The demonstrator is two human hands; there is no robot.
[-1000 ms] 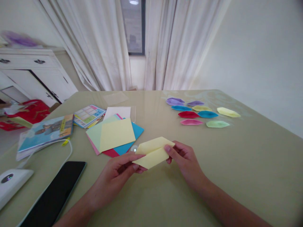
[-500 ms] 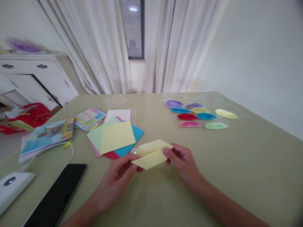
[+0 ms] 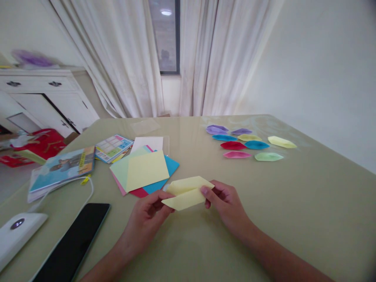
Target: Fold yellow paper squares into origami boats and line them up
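A folded pale yellow paper (image 3: 188,192), long with pointed ends and a gap along its middle, is held over the table between both hands. My left hand (image 3: 144,219) pinches its left end. At its right end, the thumb of my right hand (image 3: 226,203) lies on top with the fingers behind. Loose coloured sheets (image 3: 147,170), a yellow one uppermost, lie just beyond my left hand. Several folded paper shapes in purple, blue, yellow, red (image 3: 233,145), pink and green rest at the back right of the table.
On the left of the table (image 3: 282,219) are a black phone (image 3: 73,243), a white device (image 3: 20,239) with a cable, a picture book (image 3: 63,166) and printed cards (image 3: 114,148). A clear plastic sheet (image 3: 145,126) lies near the far edge.
The gap in the yellow paper looks slightly narrower, and my left thumb has slid a little lower at its left end. The whole view has shifted slightly.
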